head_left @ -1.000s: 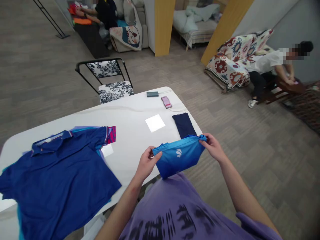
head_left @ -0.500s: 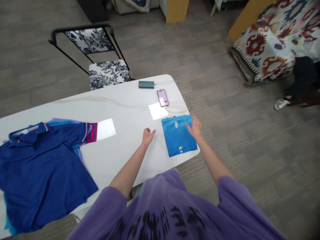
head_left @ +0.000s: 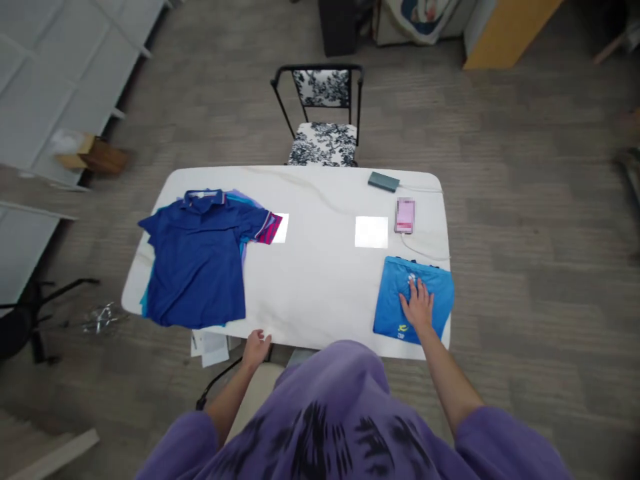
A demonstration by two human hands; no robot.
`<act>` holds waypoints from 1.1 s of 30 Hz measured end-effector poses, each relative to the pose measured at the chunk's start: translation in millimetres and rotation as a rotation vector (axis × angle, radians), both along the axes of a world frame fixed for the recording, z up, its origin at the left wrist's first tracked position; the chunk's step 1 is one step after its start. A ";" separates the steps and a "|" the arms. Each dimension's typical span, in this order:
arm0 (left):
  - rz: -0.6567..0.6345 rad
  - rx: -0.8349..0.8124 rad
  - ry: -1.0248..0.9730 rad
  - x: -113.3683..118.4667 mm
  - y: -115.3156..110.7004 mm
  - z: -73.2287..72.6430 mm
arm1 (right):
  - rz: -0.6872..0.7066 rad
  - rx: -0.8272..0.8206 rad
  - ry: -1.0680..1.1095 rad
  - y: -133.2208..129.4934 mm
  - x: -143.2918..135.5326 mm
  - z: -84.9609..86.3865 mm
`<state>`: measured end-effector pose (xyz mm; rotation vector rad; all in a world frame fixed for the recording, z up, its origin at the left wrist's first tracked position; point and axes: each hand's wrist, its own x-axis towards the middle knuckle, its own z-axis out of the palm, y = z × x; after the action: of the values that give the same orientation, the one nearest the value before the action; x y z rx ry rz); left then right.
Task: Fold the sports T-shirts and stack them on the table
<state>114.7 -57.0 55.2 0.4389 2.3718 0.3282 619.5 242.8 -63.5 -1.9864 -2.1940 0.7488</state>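
My right hand (head_left: 419, 308) lies with fingers spread on a flat, squarish blue cloth item (head_left: 391, 303) at the table's right end. That cloth has a white mark near its top, a small yellow emblem near its bottom and dark bits along its top edge. My left hand (head_left: 257, 348) is at the table's front edge, fingers loosely bent and thumb apart, holding nothing. Left of it, a dark blue polo shirt (head_left: 200, 267) is spread out. Other garments show from beneath it, including a pink and purple striped sleeve (head_left: 270, 229).
The white table (head_left: 320, 287) has a pink-screened phone (head_left: 405, 215) with a cable and a dark green box (head_left: 383, 181) at its back right. A patterned chair (head_left: 324, 143) stands behind it. Bright light patches reflect on the tabletop. A wooden box (head_left: 103, 157) sits at the far left.
My view has swung left, bringing the whole table into sight. My right hand has moved from the cloth's right edge onto its middle. My left hand has drawn back leftward to the front edge.
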 end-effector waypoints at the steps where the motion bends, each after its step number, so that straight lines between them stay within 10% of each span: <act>1: 0.037 -0.001 0.022 -14.8 -14.8 3.9 | 0.000 0.025 -0.002 -3.7 -4.9 1.4; 8: 0.078 0.066 0.100 -141.2 -68.0 -14.2 | -0.003 0.080 0.016 -57.8 -81.0 12.4; 14: -0.087 0.068 0.100 -240.7 -72.8 -58.5 | 0.171 -0.143 0.041 -98.6 -264.1 53.3; 19: -0.173 0.090 0.027 -279.4 -87.9 -75.6 | 0.219 -0.388 0.232 -82.7 -484.5 71.2; 25: -0.201 0.155 -0.064 -311.7 -104.6 -75.7 | 0.135 -0.478 0.383 -25.7 -717.6 26.8; 29: -0.238 0.205 -0.112 -321.0 -117.2 -57.2 | 0.001 -0.524 0.500 -1.4 -814.9 7.0; 33: -0.303 0.203 -0.127 -323.4 -130.9 -38.1 | -0.063 -0.557 0.610 8.3 -852.9 8.2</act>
<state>-208.6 -188.0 17.0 0.8366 2.1177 0.4429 -233.4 251.1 -55.3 -1.6596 -1.6634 1.8192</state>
